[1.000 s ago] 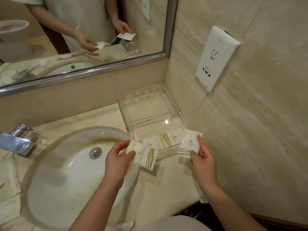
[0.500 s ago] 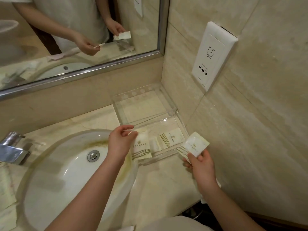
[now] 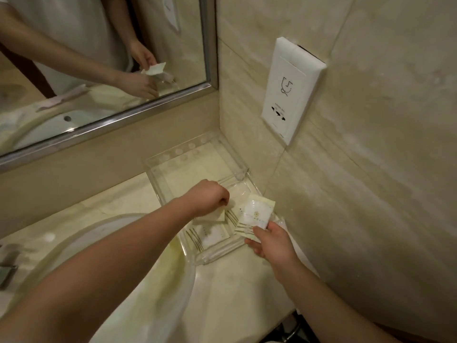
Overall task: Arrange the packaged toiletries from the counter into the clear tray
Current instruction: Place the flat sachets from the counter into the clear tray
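The left hand [image 3: 209, 197] is curled into a loose fist over the near compartment of the clear acrylic two-compartment tray [image 3: 158, 184], its fingertips pinching the top edge of a small cream sachet with gold stripes [image 3: 217, 215] that hangs down into the tray. The right hand [image 3: 270, 242] sits just beside the tray's right wall, thumb and fingers pinching the lower corner of a second cream square packet with a gold emblem [image 3: 256, 214], which tilts up and leans over the tray's right rim. Below the left hand's sachet, one more cream packet with gold stripes [image 3: 210, 236] lies flat on the tray floor, its long axis running roughly along the near wall; another striped edge shows between the two held packets, but how it lies I cannot tell. The far compartment looks bare. Judging by this, the left hand is the nearer to setting down, being already inside the walls, while the right-hand packet needs to travel leftward and down. The tray stands on the pale marble counter [image 3: 235, 293], tucked into the corner between the oval white basin [image 3: 138, 305] and the tiled wall
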A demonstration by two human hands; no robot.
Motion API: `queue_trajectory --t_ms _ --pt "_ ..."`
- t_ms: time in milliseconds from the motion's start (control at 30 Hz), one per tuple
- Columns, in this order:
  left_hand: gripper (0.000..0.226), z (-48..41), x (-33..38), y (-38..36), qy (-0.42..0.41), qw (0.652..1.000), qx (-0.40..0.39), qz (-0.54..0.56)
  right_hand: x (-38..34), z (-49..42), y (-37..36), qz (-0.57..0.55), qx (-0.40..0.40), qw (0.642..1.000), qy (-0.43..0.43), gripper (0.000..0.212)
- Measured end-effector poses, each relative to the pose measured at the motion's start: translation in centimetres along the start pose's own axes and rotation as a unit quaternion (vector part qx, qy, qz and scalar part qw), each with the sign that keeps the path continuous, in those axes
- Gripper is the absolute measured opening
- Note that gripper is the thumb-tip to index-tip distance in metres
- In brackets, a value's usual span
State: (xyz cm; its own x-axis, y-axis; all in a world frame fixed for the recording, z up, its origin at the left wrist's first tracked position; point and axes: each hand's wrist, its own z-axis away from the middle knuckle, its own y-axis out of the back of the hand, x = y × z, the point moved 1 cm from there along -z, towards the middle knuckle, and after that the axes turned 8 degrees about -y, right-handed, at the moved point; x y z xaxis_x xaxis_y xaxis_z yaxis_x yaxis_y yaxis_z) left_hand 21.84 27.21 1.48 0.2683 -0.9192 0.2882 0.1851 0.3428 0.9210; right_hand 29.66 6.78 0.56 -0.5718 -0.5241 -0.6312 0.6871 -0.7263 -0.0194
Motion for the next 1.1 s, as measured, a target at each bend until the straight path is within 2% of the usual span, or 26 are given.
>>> queue_trajectory --t_ms 100,200,267,300,367,433,567,667,800,900,1033,1100 --pt "0.02 -0.2 -0.4 -1.7 -0.034 0.995 0.012 -0.093 -0.6 -1.1 0.0 0.079 0.051 0.995 0.031 0.017" --pt "0.014 0.2 -1.2 -3.3 -0.045 0.989 0.043 -0.133 -1.2 -2.1 0.0 0.128 0.07 0.989 0.036 0.013" --pt "0.013 0.7 -1.6 -4.0 -0.033 0.986 0.079 -0.141 -1.5 -2.8 -0.2 0.159 0.071 0.985 0.008 0.022" --pt "0.021 0.9 -1.5 -4.3 -0.023 0.985 0.102 -0.138 -1.8 -3.1 -0.3 0.17 0.07 0.983 -0.004 0.024" --pt "0.034 1.9 -1.1 -4.9 0.006 0.984 0.143 -0.107 -2.4 -3.5 -1.0 0.192 0.067 0.979 -0.021 0.022" --pt "0.036 3.4 -0.6 -5.7 0.011 0.983 0.169 -0.078 -3.0 -4.1 -1.8 0.207 0.055 0.976 -0.041 0.019" --pt "0.037 6.9 0.0 -7.9 0.008 0.987 0.154 -0.05 -3.7 -5.6 -3.4 0.183 0.031 0.979 -0.081 0.023" --pt "0.027 8.7 1.9 -9.1 0.029 0.986 0.156 -0.05 -4.3 -6.4 -4.2 0.178 0.027 0.98 -0.086 0.024" --pt "0.052 8.6 4.8 -10.0 0.068 0.988 0.135 -0.029 -5.2 -6.9 -5.1 0.224 0.005 0.972 -0.076 0.03" --pt "0.059 8.4 5.5 -10.8 0.097 0.986 0.13 -0.028 -5.4 -7.3 -4.9 0.355 0.044 0.934 0.006 0.035" --pt "0.057 8.6 5.6 -11.8 0.114 0.985 0.13 -0.012 -4.4 -7.2 -3.5 0.504 0.136 0.835 0.172 0.021" --pt "0.053 8.6 5.6 -11.9 0.122 0.985 0.125 -0.007 -3.5 -7.1 -3.0 0.567 0.137 0.764 0.275 0.037"
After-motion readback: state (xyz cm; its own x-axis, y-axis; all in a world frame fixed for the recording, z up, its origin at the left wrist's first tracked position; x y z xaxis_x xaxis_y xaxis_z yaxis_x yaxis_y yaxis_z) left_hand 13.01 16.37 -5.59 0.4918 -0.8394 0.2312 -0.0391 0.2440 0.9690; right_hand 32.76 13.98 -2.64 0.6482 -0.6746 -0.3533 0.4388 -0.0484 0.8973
